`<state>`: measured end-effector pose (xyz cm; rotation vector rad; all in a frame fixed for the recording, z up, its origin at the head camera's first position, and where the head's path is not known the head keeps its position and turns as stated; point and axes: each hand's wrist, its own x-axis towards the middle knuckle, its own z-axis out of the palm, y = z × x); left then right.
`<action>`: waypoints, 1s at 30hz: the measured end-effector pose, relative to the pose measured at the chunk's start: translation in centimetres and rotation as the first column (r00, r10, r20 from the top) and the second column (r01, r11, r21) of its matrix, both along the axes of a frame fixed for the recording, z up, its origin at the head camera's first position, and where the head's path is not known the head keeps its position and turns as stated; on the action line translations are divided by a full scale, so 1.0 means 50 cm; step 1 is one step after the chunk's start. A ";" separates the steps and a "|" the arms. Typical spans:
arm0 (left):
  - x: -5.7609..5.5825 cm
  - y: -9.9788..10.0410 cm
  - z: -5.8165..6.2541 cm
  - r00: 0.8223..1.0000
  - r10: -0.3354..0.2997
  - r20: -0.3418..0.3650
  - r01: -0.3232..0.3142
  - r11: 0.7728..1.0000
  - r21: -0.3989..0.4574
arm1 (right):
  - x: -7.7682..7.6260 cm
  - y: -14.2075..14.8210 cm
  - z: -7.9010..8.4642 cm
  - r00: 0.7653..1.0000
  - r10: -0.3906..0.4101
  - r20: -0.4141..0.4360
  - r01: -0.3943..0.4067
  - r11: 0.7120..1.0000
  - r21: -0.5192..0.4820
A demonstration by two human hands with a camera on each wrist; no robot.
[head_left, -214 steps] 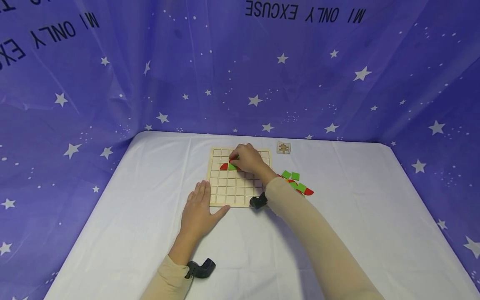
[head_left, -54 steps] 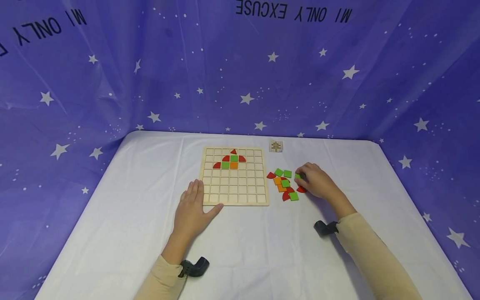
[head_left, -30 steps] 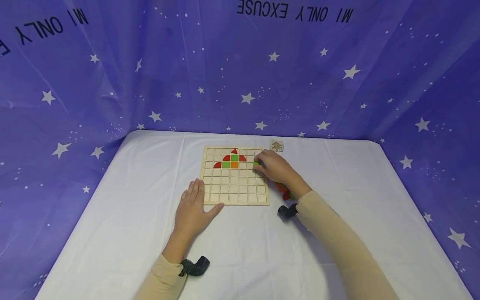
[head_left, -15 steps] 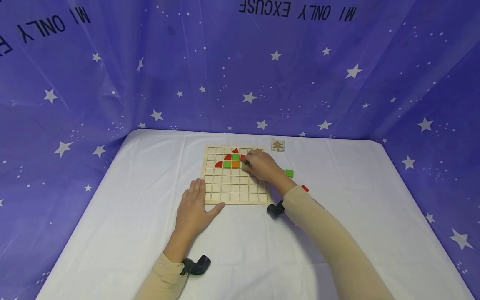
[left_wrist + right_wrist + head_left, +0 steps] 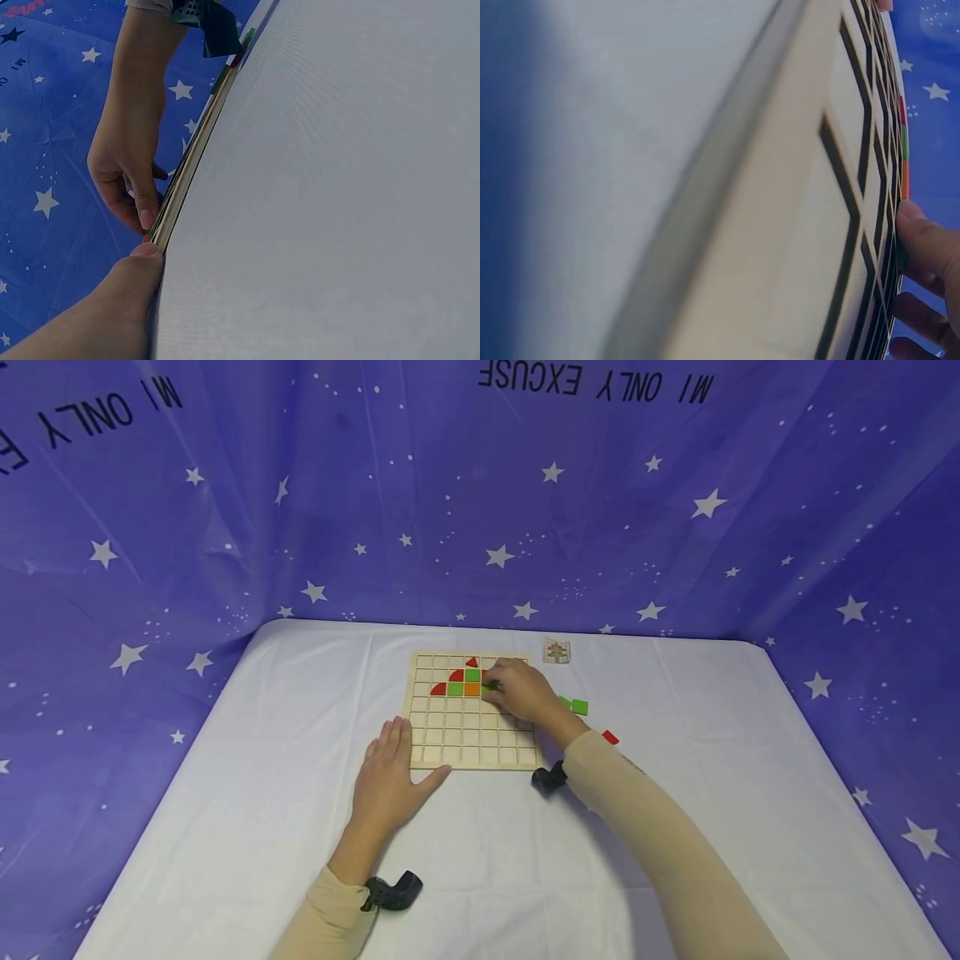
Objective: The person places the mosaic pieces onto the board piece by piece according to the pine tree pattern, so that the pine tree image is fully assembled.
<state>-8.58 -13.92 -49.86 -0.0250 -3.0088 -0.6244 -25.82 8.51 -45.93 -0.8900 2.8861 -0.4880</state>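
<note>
A wooden grid board (image 5: 453, 752) lies on the table. On it a red triangle (image 5: 472, 662) tops rows of red quarter-circle tiles (image 5: 439, 690), green squares (image 5: 455, 689) and an orange square (image 5: 472, 690). My right hand (image 5: 519, 687) bends over the board and pinches a green square tile (image 5: 487, 687) at the cell right of the orange one, partly covered by my fingers. In the right wrist view, the thumb (image 5: 911, 214) is down at the grid. My left hand (image 5: 387, 777) rests with straight fingers along the board's left edge, its thumb by the front edge.
Loose green tiles (image 5: 580, 707) and a red tile (image 5: 611, 737) show right of the board; my right forearm hides others there. A small card with a brown tree pattern (image 5: 557, 651) lies at the back. Star-printed purple cloth (image 5: 420, 585) hangs behind the white table (image 5: 712, 735).
The right hand took a green tile from the loose pile and carried it left onto the board beside the orange tile. Earlier, the orange tile came onto the board. The left hand stayed put.
</note>
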 end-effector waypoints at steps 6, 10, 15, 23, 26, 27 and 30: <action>0.000 0.000 -0.001 1.000 -0.001 -0.006 0.001 1.000 0.004 | -0.010 0.000 -0.004 0.999 -0.025 0.036 0.027 0.999 -0.047; 0.000 -0.001 -0.003 1.000 0.000 -0.009 0.000 1.000 0.002 | -0.010 0.000 -0.002 0.999 -0.016 0.037 0.018 0.999 -0.045; 0.000 -0.001 -0.004 1.000 0.000 -0.007 0.000 1.000 -0.003 | -0.008 0.002 0.001 0.999 -0.001 0.051 0.003 1.000 -0.031; 0.001 -0.003 -0.001 1.000 0.004 -0.016 -0.004 1.000 0.002 | -0.006 0.005 0.012 0.999 0.036 0.033 -0.034 0.998 -0.054; 0.001 -0.003 -0.004 1.000 0.001 -0.006 -0.001 1.000 -0.002 | -0.009 0.006 0.017 0.999 0.039 0.004 -0.039 0.997 -0.061; 0.000 -0.003 -0.005 1.000 0.001 -0.003 -0.001 1.000 -0.003 | -0.011 0.006 0.020 0.999 0.035 0.000 -0.035 0.997 -0.071; 0.000 -0.003 -0.007 1.000 0.001 0.002 -0.001 1.000 -0.007 | -0.018 0.004 0.025 1.000 0.016 -0.017 -0.018 0.995 -0.094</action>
